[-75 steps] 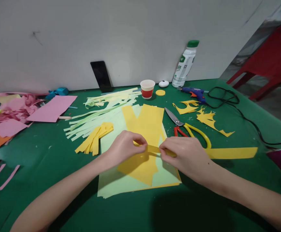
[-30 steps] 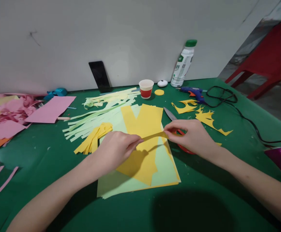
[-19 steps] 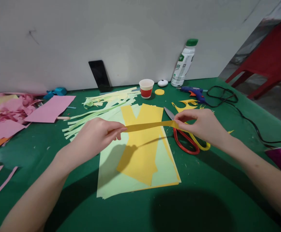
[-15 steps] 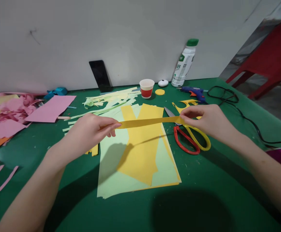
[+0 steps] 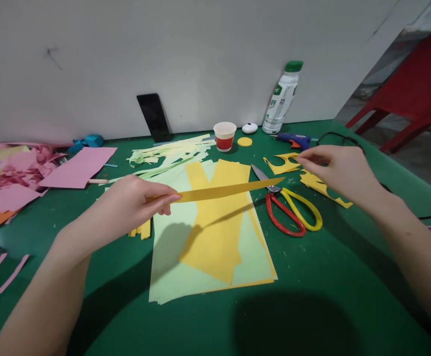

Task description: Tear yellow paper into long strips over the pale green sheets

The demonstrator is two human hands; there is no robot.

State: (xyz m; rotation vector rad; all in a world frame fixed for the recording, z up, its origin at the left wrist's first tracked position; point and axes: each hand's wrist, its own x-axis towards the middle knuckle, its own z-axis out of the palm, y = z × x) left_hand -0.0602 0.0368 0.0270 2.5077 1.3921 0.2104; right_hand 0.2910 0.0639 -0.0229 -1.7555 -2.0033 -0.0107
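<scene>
Pale wall (image 5: 208, 59) fills the back of my view, with a red chair (image 5: 419, 94) off to the right and a green tabletop (image 5: 185, 326) running up to the wall's foot. On my feed the left hand (image 5: 137, 200) has its grip closed, thumb pressed against the fingers on one end of a yellow paper strip (image 5: 230, 190). I see that strip held out almost level in the air, its shadow crossing the sheets below and its pointed free end showing over the pivot of the scissors (image 5: 273, 189). I have the right hand (image 5: 341, 168) a little beyond that free end, apart from it, its grip curled with thumb and finger close together and no paper visible between them; whether the tips touch, I cannot tell. Under the strip I make out yellow sheets (image 5: 218, 237) lying on a stack of light green paper (image 5: 170, 282), and the scissors rest just right of the stack, their red and yellow handles spread. A bundle of yellow strips (image 5: 145, 229) shows partly from behind the left hand. Further back I pick out pale green strips (image 5: 174, 151), a paper cup (image 5: 224, 141), a yellow disc (image 5: 245, 142) and a bottle (image 5: 282, 101) tilted against the wall. Near the right hand I see jagged yellow scraps (image 5: 317, 184) and a blue glue gun (image 5: 299, 142); at far left, a pink sheet (image 5: 79, 168) lies beside heaped pink scraps (image 5: 25, 165).
</scene>
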